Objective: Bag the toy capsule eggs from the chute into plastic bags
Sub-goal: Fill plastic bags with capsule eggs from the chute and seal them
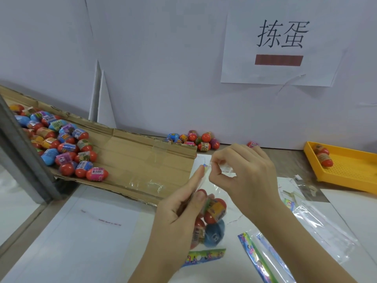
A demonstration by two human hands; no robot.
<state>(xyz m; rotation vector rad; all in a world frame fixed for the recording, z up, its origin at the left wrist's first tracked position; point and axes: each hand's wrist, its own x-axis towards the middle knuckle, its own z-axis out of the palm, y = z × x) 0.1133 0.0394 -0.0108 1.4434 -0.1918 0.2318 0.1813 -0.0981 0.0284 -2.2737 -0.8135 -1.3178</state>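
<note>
A clear plastic bag [216, 190] hangs upright above the white table, with several capsule eggs [215, 211] inside its lower half. My left hand [179, 211] grips the bag's left side, thumb pressed on the film by a red egg. My right hand [244, 170] pinches the bag's top edge between thumb and fingers. On the left, a cardboard chute [142, 160] slopes down, with a pile of many red, blue, pink and yellow eggs [67, 150] at its upper part.
Loose eggs [193, 139] lie against the back wall. A yellow perforated tray [350, 170] at the right holds two eggs. Empty bags with colourful strips [265, 260] lie at the lower right. A grey metal frame post [20, 144] stands at the left.
</note>
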